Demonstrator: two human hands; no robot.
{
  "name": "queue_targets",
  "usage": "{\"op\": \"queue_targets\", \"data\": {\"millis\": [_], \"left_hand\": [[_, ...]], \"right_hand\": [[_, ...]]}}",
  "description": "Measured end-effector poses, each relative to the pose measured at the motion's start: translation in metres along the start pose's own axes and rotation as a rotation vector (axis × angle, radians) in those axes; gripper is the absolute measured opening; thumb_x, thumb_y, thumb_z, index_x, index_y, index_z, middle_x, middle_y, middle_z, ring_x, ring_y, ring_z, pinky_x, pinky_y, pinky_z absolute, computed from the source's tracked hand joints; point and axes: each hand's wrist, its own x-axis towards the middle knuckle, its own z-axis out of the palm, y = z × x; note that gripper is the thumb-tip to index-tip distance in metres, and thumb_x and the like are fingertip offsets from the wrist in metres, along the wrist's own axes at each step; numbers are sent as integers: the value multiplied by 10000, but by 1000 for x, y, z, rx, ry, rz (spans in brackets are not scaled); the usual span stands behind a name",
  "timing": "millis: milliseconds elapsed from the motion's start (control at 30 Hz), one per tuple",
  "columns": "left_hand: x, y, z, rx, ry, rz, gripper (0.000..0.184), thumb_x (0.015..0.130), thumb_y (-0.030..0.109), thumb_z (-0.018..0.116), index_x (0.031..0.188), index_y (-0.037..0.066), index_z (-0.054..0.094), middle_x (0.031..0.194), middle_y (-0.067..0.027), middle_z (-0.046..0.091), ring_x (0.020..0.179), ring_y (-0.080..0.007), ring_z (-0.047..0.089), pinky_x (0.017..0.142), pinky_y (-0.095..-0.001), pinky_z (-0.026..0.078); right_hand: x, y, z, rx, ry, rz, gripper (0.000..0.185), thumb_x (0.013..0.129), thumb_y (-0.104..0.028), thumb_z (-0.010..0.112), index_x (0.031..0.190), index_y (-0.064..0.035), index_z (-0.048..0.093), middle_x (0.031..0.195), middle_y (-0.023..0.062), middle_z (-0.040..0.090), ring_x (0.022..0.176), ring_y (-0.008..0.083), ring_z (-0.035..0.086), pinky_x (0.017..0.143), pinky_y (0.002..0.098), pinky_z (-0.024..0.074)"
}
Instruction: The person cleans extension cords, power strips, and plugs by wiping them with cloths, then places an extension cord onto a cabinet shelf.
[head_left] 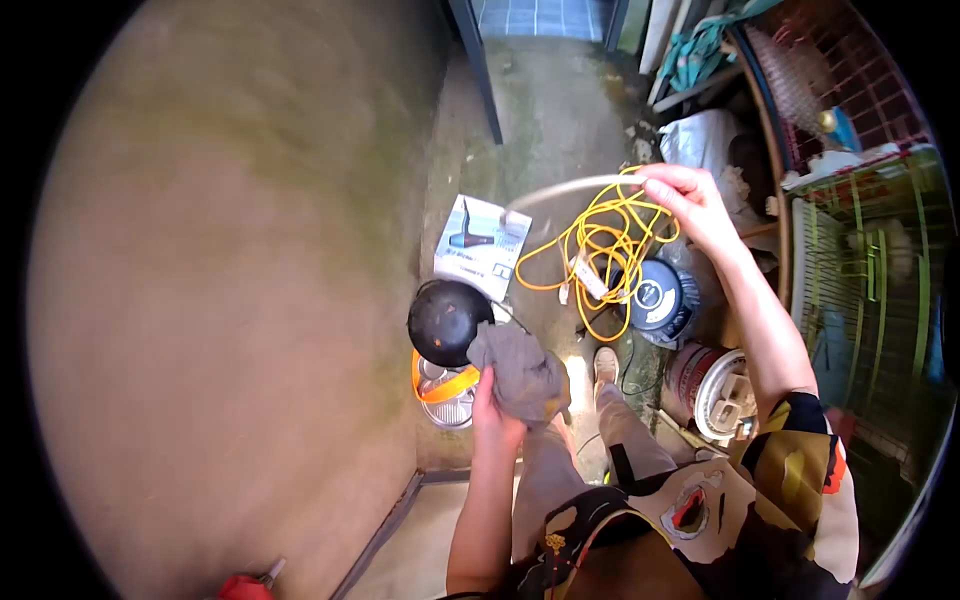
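Note:
My left hand [494, 416] is wrapped round a crumpled grey cloth [518, 372], held in front of my legs. My right hand [692, 203] is raised at the right, its thumb and fingers pinching one end of a pale, curved, hose-like strip [575, 186]. The strip's far end is blurred and arcs left toward a box with a hair dryer picture [480, 243]. Loops of yellow cord [612, 235] with a white tag hang or lie just below my right hand; I cannot tell whether the fingers also touch them. Beside the cloth is a round black object [450, 322].
A dark round-lidded item in plastic [660, 296] and a white-rimmed bucket [722, 395] stand at the right. An orange strap [447, 386] lies by a metallic item at the left. Wire cages [865, 260] line the right side; a bare wall [230, 280] fills the left.

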Motion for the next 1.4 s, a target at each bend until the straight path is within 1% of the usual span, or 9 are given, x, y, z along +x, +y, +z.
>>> {"op": "queue_targets", "data": {"millis": [267, 467, 667, 800, 900, 1000, 1067, 1167, 1400], "left_hand": [[-45, 11, 173, 102, -779, -149, 813, 807, 670, 417, 1373, 96, 314, 1364, -93, 407, 1248, -246, 401, 1050, -420, 325], [-83, 43, 232, 83, -765, 45, 469, 918, 447, 456, 1256, 124, 416, 1268, -150, 486, 1090, -299, 528, 936, -490, 429], [-131, 87, 267, 127, -931, 161, 462, 911, 455, 472, 1218, 111, 462, 1086, -124, 584, 967, -317, 576, 832, -475, 489], [-164, 101, 277, 153, -1108, 126, 397, 919, 414, 477, 1187, 121, 469, 1055, -29, 536, 1038, -251, 512, 932, -510, 413], [-192, 100, 274, 6, -1068, 32, 439, 914, 483, 456, 1230, 181, 415, 861, -40, 509, 883, -259, 537, 790, -445, 470], [-196, 108, 250, 22, -1055, 43, 456, 922, 484, 440, 1215, 135, 426, 736, -21, 446, 680, -203, 501, 668, -385, 446], [-193, 115, 230, 118, -1126, 58, 418, 937, 441, 433, 1188, 109, 464, 770, 7, 476, 684, -180, 508, 705, -391, 462], [-181, 119, 200, 160, -994, 139, 490, 918, 502, 429, 1201, 103, 461, 797, -5, 503, 704, -201, 532, 708, -405, 471], [-109, 103, 144, 708, -322, 67, 671, 876, 608, 398, 1232, 42, 454, 1102, -131, 580, 1008, -232, 570, 887, -383, 472]], "right_hand": [[-65, -150, 61, -541, -263, -404, 129, 790, -59, 641, 893, 18, 626, 847, 91, 639, 788, 188, 606, 715, 303, 472], [-116, -151, 32, -128, 382, -271, 225, 802, -197, 665, 920, -12, 620, 819, 32, 628, 811, 107, 587, 711, 262, 462], [-188, 34, 7, 130, 336, 822, 518, 898, -521, 469, 691, -54, 557, 478, 52, 522, 387, 160, 518, 397, 335, 401], [-204, 57, 66, 415, -7, 1241, 759, 786, -731, 402, 940, -9, 579, 763, 169, 651, 668, 276, 665, 589, 384, 540], [-171, 54, 78, 1132, 220, 975, 897, 822, -690, 372, 1338, 29, 228, 1189, 312, 504, 1063, 439, 544, 872, 513, 463], [-122, 62, 50, 1523, 559, 641, 705, 952, -438, 360, 1382, 49, 85, 1294, 359, 357, 1079, 478, 512, 867, 536, 471], [-96, 45, 22, 1594, 725, 603, 405, 962, -243, 420, 1188, 66, 285, 1201, 379, 403, 903, 404, 595, 695, 398, 558], [-70, 67, -33, 1761, 450, 550, 194, 953, -101, 410, 1026, 71, 358, 862, 220, 518, 492, 129, 408, 403, 221, 391], [-69, -53, -74, 1362, 397, 214, 184, 917, 17, 422, 1073, 91, 487, 830, 137, 563, 494, 70, 386, 405, 187, 337]]}}
